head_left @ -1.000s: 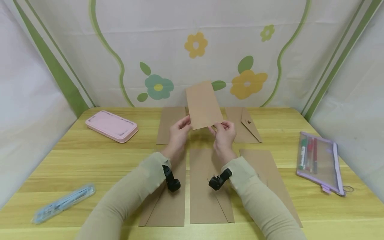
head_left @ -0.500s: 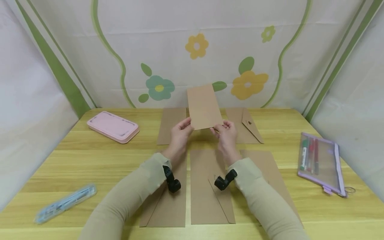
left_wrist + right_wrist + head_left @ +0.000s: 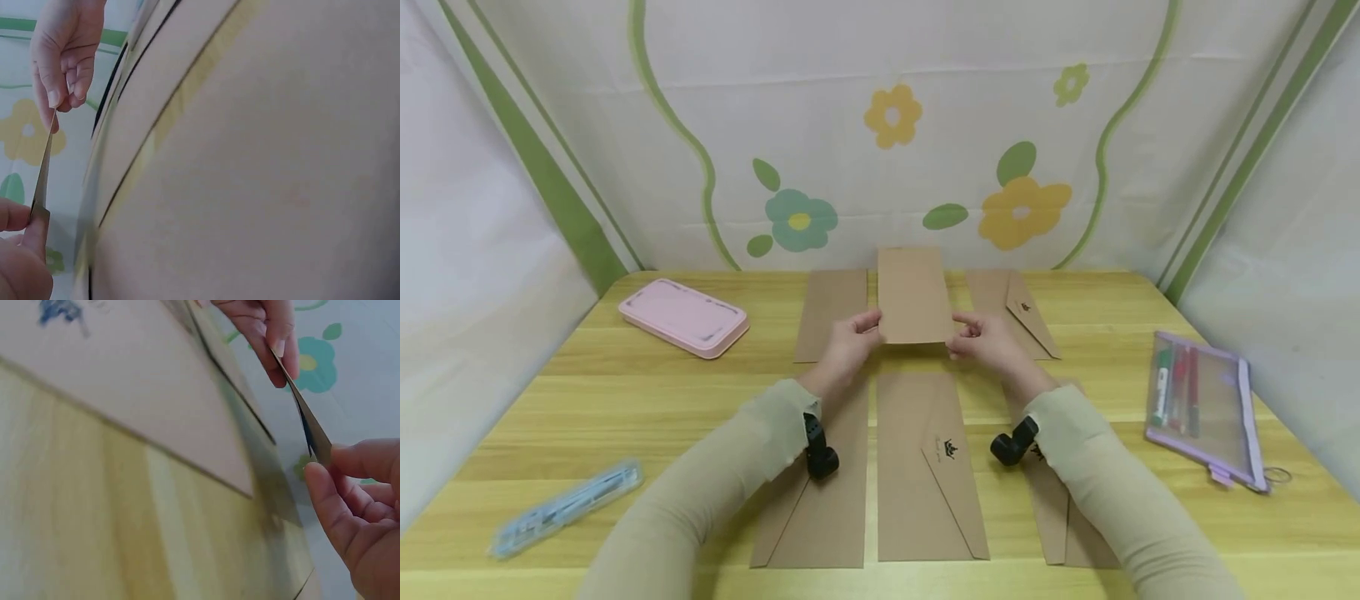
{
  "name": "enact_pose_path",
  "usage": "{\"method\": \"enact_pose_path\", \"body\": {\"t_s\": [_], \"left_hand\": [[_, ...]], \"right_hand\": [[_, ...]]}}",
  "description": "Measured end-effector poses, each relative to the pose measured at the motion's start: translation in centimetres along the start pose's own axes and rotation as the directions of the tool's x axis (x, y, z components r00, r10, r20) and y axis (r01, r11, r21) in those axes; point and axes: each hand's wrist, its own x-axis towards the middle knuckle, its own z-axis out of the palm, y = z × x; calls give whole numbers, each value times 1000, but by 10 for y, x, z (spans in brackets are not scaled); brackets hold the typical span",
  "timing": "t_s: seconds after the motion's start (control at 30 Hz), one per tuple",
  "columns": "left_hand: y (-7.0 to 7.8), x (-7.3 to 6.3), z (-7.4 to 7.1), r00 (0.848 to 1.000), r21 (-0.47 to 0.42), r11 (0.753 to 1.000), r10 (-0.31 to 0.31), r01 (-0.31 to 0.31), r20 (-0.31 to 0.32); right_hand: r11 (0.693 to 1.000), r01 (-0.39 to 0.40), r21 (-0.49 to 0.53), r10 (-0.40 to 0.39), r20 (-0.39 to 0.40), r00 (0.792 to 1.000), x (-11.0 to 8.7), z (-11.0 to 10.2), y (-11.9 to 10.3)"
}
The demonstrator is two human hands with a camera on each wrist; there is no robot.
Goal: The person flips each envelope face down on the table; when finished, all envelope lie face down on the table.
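Note:
A brown kraft envelope [image 3: 913,296] is held up in front of me in the head view, above the far middle of the table. My left hand [image 3: 846,346] pinches its lower left edge. At the lower right edge, my right hand [image 3: 988,342] has thumb and fingers on the paper. Edge-on, the same envelope [image 3: 315,428] shows a slight gap between its layers in the right wrist view. Closest below the hands lies another envelope [image 3: 917,508], with a small dark crown print by its flap.
More brown envelopes lie about: far left [image 3: 831,312], far right [image 3: 1000,296], near left [image 3: 835,508] and near right [image 3: 1052,517], partly under the sleeves. A pink case [image 3: 683,315], blue pen pack [image 3: 567,510] and mesh pen pouch [image 3: 1202,408] flank them. A printed curtain [image 3: 887,42] hangs behind.
The held envelope has come down and straightened from its leftward tilt. My right hand has turned and shifted right, from the bottom corner to the right edge. The left hand is slightly lower.

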Motion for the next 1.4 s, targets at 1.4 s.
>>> {"method": "enact_pose_path", "body": {"t_s": [1.4], "left_hand": [[3, 5, 7, 999, 187, 981, -51, 49, 5]], "right_hand": [[995, -93, -39, 92, -27, 995, 7, -14, 6]]}}
